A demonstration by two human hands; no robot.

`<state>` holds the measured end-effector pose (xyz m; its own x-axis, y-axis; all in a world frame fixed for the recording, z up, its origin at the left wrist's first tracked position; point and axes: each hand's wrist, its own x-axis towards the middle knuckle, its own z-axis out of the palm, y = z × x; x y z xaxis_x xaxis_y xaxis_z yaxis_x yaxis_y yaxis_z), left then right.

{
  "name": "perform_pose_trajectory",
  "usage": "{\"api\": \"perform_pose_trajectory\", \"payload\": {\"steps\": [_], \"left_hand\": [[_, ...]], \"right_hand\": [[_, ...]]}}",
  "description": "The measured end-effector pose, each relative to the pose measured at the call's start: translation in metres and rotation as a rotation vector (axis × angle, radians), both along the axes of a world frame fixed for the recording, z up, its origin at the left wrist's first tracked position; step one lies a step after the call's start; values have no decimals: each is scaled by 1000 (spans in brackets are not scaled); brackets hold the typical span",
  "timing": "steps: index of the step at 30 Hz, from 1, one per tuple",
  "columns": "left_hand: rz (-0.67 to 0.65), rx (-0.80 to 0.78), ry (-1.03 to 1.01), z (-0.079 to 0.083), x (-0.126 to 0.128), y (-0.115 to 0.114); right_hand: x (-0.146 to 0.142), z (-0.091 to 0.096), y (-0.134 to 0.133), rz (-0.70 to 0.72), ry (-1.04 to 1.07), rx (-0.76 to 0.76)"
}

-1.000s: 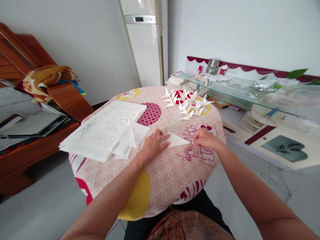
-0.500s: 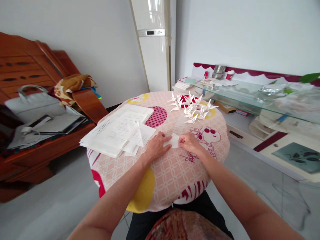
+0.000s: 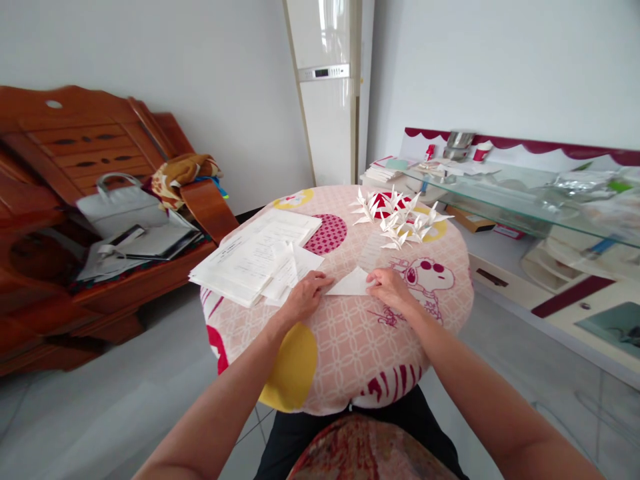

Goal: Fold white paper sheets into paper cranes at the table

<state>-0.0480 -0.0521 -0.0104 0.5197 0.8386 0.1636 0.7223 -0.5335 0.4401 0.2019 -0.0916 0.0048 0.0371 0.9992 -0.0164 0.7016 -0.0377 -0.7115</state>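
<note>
A white sheet of paper, folded into a triangle (image 3: 350,284), lies on the patterned tablecloth (image 3: 345,353) with its long edge towards me. My left hand (image 3: 306,293) is closed at its left corner, fingertips on the paper. At the opposite side, my right hand (image 3: 391,289) pinches the right corner between thumb and fingers. Behind the triangle stand several white paper cranes (image 3: 400,225) in a cluster. To the left of my left hand is a stack of printed sheets (image 3: 240,257), with a loose folded piece on top.
A wooden bench (image 3: 95,133) on the left carries a grey handbag (image 3: 116,203) and a brown cloth (image 3: 183,175). At right stands a low cabinet with a glass shelf (image 3: 520,200) holding cups and plastic bags. A tall white air conditioner (image 3: 327,127) is at the back.
My hands have moved apart along the paper, and more of its triangular shape now shows between them. The whole view has shifted, so the room appears further right.
</note>
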Motion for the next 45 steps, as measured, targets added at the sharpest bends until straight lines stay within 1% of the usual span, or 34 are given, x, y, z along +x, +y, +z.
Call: {"api": "perform_pose_trajectory", "payload": {"steps": [4, 7, 11, 12, 14, 16, 17, 20, 23, 25, 28, 31, 33, 34, 36, 38, 40, 41, 42, 43, 45], "left_hand": [[58, -58, -152, 6, -2, 6], [27, -98, -272, 10, 4, 10], [-19, -214, -350, 12, 16, 16], [-34, -252, -368, 13, 19, 18], [-97, -352, -434, 18, 23, 21], [-186, -507, -547, 25, 25, 26], [-195, -577, -616, 28, 26, 28], [-133, -682, -796, 37, 28, 39], [-124, -707, -919, 38, 31, 51], [-101, -694, -1002, 37, 33, 59], [15, -697, -1071, 34, 34, 64], [80, -712, -1073, 30, 33, 63], [110, -675, -1040, 24, 30, 60], [140, -639, -991, 20, 29, 59], [222, -534, -815, 12, 27, 58], [287, -379, -608, 7, 27, 56], [284, -166, -466, 4, 28, 53], [246, -62, -419, 3, 30, 51], [180, 19, -381, 3, 32, 49], [91, 66, -340, 3, 34, 46], [-120, 61, -240, 2, 39, 40]], "right_hand": [[4, -1, 5, -54, 266, -125], [3, -3, 8, -74, 281, -186], [0, 0, 6, -115, 256, -154], [1, 3, 6, -104, 273, -144], [4, 10, 8, -74, 372, -111], [9, 18, 14, -73, 508, -88], [12, 22, 19, -78, 562, -91], [17, 30, 34, -75, 703, -131], [16, 29, 48, -5, 840, -177], [15, 26, 55, 35, 898, -204], [14, 20, 63, 54, 921, -230], [16, 16, 67, 72, 849, -194], [18, 11, 67, 55, 759, -156], [18, 8, 67, 35, 711, -151], [19, 2, 66, -18, 607, -168], [19, -4, 66, -53, 487, -196], [19, -8, 66, -63, 367, -208], [18, -10, 67, -61, 317, -212], [18, -10, 67, -57, 273, -214], [18, -11, 68, -53, 235, -213], [17, -11, 70, -47, 180, -205]]}}
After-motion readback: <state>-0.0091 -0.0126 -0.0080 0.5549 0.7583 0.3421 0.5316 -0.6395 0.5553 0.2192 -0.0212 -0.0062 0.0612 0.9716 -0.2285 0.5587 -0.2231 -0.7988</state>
